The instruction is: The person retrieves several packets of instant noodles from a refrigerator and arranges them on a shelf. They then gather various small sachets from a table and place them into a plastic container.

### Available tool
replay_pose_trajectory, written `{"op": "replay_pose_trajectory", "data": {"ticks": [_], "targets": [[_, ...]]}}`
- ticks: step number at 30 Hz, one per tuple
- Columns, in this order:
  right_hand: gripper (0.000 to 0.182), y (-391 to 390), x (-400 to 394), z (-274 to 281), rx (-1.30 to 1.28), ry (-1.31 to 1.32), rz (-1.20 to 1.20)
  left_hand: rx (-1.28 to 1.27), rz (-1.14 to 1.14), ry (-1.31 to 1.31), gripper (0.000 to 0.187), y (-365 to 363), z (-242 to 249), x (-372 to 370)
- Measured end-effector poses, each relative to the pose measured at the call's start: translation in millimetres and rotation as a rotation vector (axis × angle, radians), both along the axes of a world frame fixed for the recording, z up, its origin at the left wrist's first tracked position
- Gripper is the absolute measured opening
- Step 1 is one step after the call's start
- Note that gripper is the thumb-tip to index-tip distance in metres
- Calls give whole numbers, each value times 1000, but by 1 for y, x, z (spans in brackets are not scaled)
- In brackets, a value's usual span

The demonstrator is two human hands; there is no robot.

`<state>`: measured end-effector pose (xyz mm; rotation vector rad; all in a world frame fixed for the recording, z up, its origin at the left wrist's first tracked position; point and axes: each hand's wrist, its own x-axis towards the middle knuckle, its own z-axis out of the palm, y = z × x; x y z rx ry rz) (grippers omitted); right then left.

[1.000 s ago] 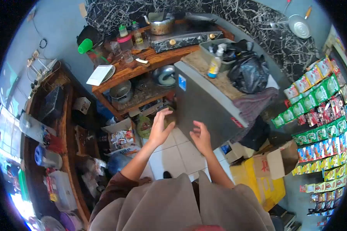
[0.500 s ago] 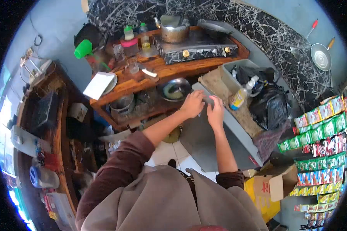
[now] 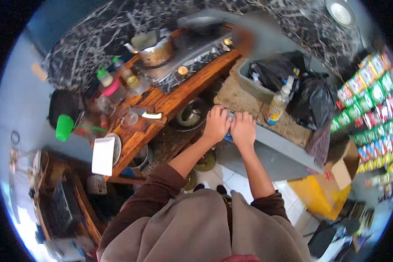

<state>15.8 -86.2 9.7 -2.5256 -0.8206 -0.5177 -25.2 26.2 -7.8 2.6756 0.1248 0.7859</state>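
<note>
My left hand point(image 3: 217, 125) and my right hand point(image 3: 244, 129) are side by side at the top edge of a grey fridge door point(image 3: 273, 148), near its left corner. The fingers of both hands bend over that edge, with the thumbs close together. A small blue patch shows just below them on the front. On top of the fridge lies a worn cardboard sheet point(image 3: 231, 94). A spray bottle point(image 3: 278, 102) with a yellow and blue label stands on it, to the right of my right hand.
A grey tub point(image 3: 253, 84) and black plastic bags point(image 3: 312, 102) sit behind the bottle. Left is a wooden counter point(image 3: 183, 98) with a stove, kettle point(image 3: 156, 53), knife point(image 3: 152, 115) and jars. Below it is a metal pan point(image 3: 192, 115). Hanging sachets point(image 3: 371, 100) and a yellow bag point(image 3: 318, 196) are right.
The view has turned, and the counter appears more tilted. My right hand has gone from an upright pose to bending over the edge beside my left hand.
</note>
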Motion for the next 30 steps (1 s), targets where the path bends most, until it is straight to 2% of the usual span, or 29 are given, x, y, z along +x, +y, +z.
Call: {"op": "replay_pose_trajectory", "data": {"ticks": [3, 5, 7, 8, 9, 11, 13, 15, 17, 19, 21, 23, 25, 27, 29, 30], "targets": [[19, 3, -2, -3, 22, -24, -74, 102, -40, -28, 34, 8, 10, -7], [16, 8, -11, -2, 157, 29, -91, 115, -102, -60, 34, 17, 10, -6], [14, 13, -28, 0, 200, -15, -157, 106, -137, 159, 30, 19, 35, -15], [14, 13, -41, 1, 202, 11, -166, 138, -192, 168, 26, 24, 37, -21], [13, 11, -53, 3, 203, 36, -169, 171, -287, 227, 24, 28, 41, -29], [13, -1, -90, 6, 186, 118, -136, 80, -477, 377, 24, 29, 44, -53], [17, -24, -126, 11, 119, 206, -145, -151, -783, 671, 24, 22, 40, -72], [31, -52, -161, 14, 184, 219, -95, -272, -1087, 833, 25, -3, 38, -83], [47, -84, -192, 29, 134, 240, -196, -189, -1219, 1037, 33, -39, 47, -93], [64, -115, -217, 37, 103, 372, -301, -297, -1437, 660, 48, -79, 21, -109], [78, -149, -239, 40, 26, 435, -397, -265, -1514, 830, 55, -123, 20, -114], [84, -187, -261, 39, -17, 454, -537, -405, -1557, 1084, 59, -155, 29, -120], [80, -221, -283, 45, 10, 499, -711, -564, -1758, 857, 61, -184, 3, -126], [71, -249, -303, 41, -65, 539, -943, -522, -1752, 722, 59, -205, -10, -127], [66, -281, -309, 28, -256, 513, -1177, -526, -1674, 708, 57, -218, -29, -127], [63, -298, -309, 18, -381, 383, -1239, -489, -1645, 732, 55, -222, -40, -126]]}}
